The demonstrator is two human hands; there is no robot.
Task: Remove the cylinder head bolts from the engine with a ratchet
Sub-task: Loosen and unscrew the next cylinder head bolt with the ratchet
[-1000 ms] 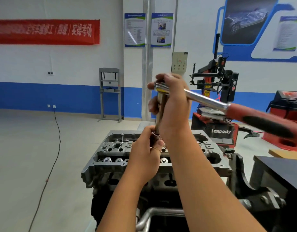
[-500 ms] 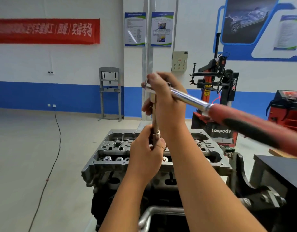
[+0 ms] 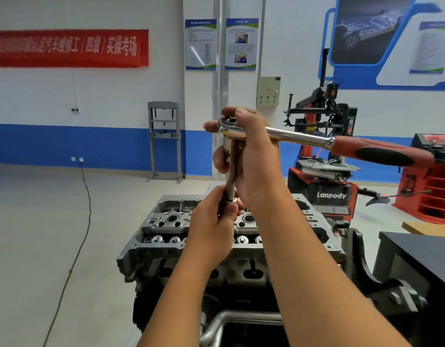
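From the head camera, your right hand (image 3: 251, 156) is curled round the head of the ratchet (image 3: 301, 138), fingers over the top of the chrome head and thumb side toward you, gripping it where the extension bar (image 3: 232, 171) joins. The ratchet's chrome shaft and red-and-black handle run out level to the right of that hand, held by nothing else. The extension bar hangs straight down from the ratchet head, raised above the cylinder head (image 3: 171, 221).

Your left hand (image 3: 213, 221) is closed round the lower end of the extension bar, thumb and fingers pinching at the socket (image 3: 232, 202); what sits inside the fingers below it is hidden, so a bolt cannot be made out there. That hand hovers just above the cylinder head, over its middle.

The cylinder head sits on the engine (image 3: 166, 271) directly below both hands, its open top showing valve gear and round bores. Behind the engine, to its right, stands a red and black tyre changer (image 3: 329, 194); to its left a black cable (image 3: 84, 196) trails across the floor.
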